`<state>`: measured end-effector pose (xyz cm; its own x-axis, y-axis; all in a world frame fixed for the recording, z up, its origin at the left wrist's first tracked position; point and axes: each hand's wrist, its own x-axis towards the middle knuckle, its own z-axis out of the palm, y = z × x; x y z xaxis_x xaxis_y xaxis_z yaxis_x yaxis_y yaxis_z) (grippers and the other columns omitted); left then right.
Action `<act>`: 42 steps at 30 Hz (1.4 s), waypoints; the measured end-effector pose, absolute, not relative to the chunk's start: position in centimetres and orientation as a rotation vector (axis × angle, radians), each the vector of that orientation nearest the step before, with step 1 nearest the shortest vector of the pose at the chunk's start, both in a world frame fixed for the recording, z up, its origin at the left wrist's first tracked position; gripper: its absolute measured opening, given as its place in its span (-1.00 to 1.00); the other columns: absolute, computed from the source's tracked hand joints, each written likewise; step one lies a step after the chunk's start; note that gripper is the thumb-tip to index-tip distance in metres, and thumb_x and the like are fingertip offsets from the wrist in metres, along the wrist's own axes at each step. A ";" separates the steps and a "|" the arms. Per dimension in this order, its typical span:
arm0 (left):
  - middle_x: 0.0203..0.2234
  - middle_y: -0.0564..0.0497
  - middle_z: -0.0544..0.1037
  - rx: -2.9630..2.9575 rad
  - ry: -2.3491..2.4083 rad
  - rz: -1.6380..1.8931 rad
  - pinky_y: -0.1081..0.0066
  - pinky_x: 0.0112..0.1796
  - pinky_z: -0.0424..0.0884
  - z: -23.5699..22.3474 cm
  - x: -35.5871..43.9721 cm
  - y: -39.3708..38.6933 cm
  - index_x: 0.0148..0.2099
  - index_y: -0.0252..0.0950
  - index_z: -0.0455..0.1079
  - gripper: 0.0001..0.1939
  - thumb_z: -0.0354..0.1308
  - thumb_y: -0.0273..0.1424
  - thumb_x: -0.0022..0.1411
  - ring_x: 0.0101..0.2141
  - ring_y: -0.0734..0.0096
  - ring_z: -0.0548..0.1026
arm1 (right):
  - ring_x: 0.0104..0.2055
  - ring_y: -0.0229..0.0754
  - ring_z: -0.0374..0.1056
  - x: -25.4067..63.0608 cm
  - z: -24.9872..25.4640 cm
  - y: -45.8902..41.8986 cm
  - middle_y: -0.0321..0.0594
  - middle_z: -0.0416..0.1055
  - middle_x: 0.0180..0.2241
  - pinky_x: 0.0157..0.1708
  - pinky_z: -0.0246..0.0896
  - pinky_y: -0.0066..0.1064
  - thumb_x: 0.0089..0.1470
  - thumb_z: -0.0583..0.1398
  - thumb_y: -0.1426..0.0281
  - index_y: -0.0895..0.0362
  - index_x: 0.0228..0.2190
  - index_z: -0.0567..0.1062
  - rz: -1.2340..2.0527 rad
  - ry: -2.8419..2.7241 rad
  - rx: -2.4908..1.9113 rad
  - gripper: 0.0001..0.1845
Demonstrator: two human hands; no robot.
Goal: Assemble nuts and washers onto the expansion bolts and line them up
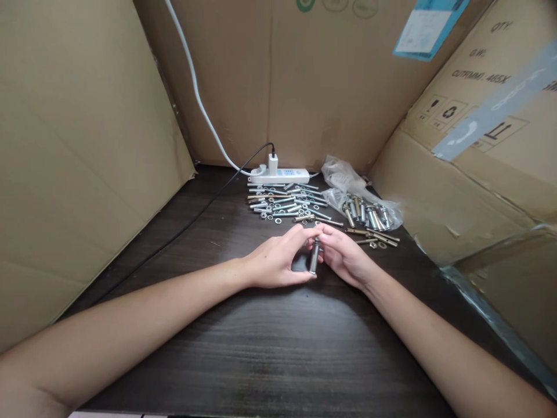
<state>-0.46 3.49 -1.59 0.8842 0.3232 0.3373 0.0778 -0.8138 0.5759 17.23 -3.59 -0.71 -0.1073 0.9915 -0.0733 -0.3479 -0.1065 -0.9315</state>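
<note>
Between my two hands is a silver expansion bolt [314, 258], held nearly upright above the dark table. My left hand [285, 255] grips it end to end, with the thumb at its lower end and the fingers at its top. The fingers of my right hand [342, 252] are pinched around the bolt's upper end, where they hide whatever sits there. Just beyond my hands lies a spread of loose bolts, sleeves, nuts and washers [287, 200]. To the right, several brass-coloured bolt parts [378, 238] lie near my right hand.
Clear plastic bags [343, 174] lie at the back right, with assembled expansion bolts [369, 215] by them. A white power strip [281, 176] with a plugged-in charger [272, 164] stands at the back. A black cable [195, 216] crosses the table's left side. Cardboard walls [270, 87] surround the table.
</note>
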 end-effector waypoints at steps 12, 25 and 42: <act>-0.19 -0.01 0.29 2.470 0.301 0.596 0.35 -0.25 0.37 -1.5 -0.5 3.4 0.29 -0.15 -0.10 -0.20 0.21 -0.27 0.09 -0.28 0.37 0.36 | -0.42 -0.33 0.19 17.2 -0.7 -3.5 -0.28 0.36 -0.41 -0.49 0.04 -0.49 -0.01 0.25 0.37 0.14 -0.40 0.46 1.484 -0.994 -0.976 -0.89; -0.15 -0.04 0.29 2.467 0.293 0.585 0.34 -0.23 0.38 -1.5 -0.5 3.5 0.29 -0.18 -0.10 -0.18 0.23 -0.27 0.08 -0.24 0.36 0.37 | -0.38 -0.28 0.23 17.6 -1.0 -3.4 -0.24 0.38 -0.38 -0.49 0.06 -0.47 0.00 0.20 0.40 0.15 -0.39 0.48 1.511 -0.972 -0.940 -0.91; -0.18 -0.03 0.30 2.472 0.288 0.583 0.33 -0.24 0.38 -1.4 -0.5 3.4 0.27 -0.17 -0.08 -0.22 0.21 -0.26 0.09 -0.26 0.35 0.37 | -0.41 -0.29 0.20 17.3 -0.7 -3.5 -0.27 0.36 -0.40 -0.48 0.06 -0.47 -0.02 0.22 0.39 0.14 -0.38 0.47 1.481 -1.013 -1.002 -0.90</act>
